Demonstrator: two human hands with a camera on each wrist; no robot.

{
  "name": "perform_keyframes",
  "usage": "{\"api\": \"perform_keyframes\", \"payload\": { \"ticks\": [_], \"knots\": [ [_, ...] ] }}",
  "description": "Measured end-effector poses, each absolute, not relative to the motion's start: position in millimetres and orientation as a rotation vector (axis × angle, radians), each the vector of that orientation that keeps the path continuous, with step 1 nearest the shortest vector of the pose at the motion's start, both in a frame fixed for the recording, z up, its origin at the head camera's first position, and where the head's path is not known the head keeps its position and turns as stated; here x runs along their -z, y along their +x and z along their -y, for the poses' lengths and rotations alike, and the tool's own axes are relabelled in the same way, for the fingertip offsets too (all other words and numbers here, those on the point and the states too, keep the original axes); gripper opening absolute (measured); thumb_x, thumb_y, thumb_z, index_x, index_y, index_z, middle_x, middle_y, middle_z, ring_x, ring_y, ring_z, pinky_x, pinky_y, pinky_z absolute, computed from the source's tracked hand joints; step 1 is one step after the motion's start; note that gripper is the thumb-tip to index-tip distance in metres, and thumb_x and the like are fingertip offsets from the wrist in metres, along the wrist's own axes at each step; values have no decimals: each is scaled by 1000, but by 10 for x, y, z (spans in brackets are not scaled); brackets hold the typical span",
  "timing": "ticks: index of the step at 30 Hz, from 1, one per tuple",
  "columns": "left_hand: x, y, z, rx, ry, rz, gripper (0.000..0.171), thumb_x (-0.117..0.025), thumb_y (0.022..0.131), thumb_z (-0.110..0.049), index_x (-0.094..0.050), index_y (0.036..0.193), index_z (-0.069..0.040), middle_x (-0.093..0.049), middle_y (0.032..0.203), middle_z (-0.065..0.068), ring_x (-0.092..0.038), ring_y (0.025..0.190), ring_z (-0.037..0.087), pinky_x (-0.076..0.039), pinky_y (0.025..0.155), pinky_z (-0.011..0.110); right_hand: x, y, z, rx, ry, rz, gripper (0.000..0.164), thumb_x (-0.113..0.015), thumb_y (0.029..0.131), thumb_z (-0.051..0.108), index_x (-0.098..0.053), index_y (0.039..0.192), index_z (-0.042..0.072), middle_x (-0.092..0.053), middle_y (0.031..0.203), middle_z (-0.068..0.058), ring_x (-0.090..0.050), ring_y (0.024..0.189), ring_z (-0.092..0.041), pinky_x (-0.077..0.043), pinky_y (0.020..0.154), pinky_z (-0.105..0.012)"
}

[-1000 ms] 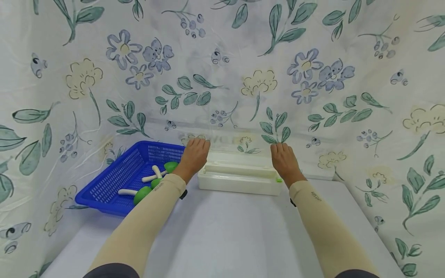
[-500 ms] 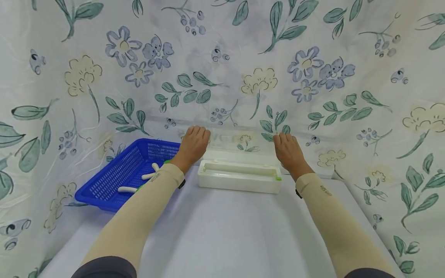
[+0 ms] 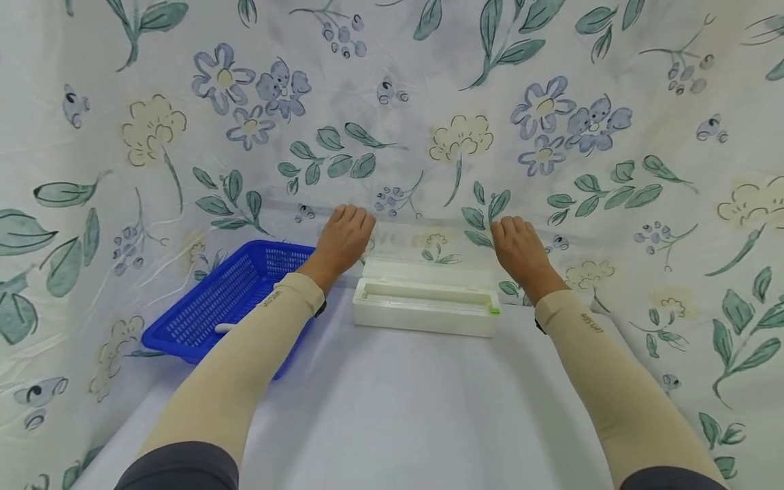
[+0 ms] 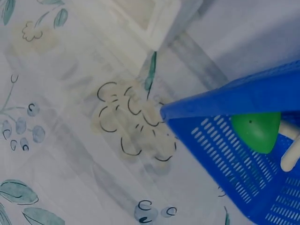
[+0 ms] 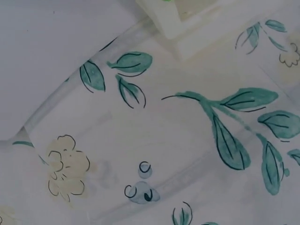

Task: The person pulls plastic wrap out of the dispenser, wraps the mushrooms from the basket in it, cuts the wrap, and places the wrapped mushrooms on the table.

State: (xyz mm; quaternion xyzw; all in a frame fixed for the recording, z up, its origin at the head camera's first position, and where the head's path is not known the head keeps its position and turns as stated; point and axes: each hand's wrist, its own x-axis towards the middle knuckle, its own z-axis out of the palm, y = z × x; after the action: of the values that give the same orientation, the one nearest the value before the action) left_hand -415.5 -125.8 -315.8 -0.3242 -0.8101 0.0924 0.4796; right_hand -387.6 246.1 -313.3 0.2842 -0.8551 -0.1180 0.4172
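A long white box (image 3: 425, 318) with an open top slot and a small green tab (image 3: 495, 311) at its right end stands near the back of the table. Its pale, translucent lid (image 3: 429, 271) is raised behind it. My left hand (image 3: 344, 238) hovers above and behind the box's left end, fingers bent away from the camera. Level with it, my right hand (image 3: 519, 250) is raised beyond the right end, fingers also bent. Whether a clear sheet is pinched between the two hands cannot be made out. Neither wrist view shows the fingers; both catch an end of the box (image 4: 180, 21) (image 5: 171, 21).
At the left, a blue plastic basket (image 3: 202, 306) contains toy-like pieces: a green rounded one (image 4: 257, 131) and white sticks (image 4: 291, 154). My left forearm partly covers it. A floral sheet (image 3: 404, 163) hangs behind the white table (image 3: 422, 408).
Both hands have risen from beside the box's lid, and the right has shifted somewhat to the right. My left forearm now covers more of the basket. The box stays in place.
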Motion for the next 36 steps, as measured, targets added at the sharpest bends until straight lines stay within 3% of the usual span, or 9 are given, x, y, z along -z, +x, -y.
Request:
{"api": "perform_keyframes", "payload": {
  "ticks": [18, 36],
  "knots": [
    [2902, -4070, 1317, -278, -800, 1907, 4, -56, 96, -1, -53, 94, 1, -53, 88, 15, -49, 85, 32, -37, 80, 42, 2896, -3822, -2481, 301, 733, 2028, 7, -40, 101, -1, -43, 96, -5, -43, 80, -17, -41, 69, -30, -41, 61, -41],
    [2728, -3946, 1280, -230, -787, 1854, 4, -53, 96, 2, -51, 92, 1, -53, 89, 16, -48, 87, 34, -35, 84, 44, 2800, -3647, -2484, 152, 708, 1998, 6, -43, 101, -1, -47, 101, -6, -43, 79, -17, -39, 67, -31, -36, 58, -40]
  ]
}}
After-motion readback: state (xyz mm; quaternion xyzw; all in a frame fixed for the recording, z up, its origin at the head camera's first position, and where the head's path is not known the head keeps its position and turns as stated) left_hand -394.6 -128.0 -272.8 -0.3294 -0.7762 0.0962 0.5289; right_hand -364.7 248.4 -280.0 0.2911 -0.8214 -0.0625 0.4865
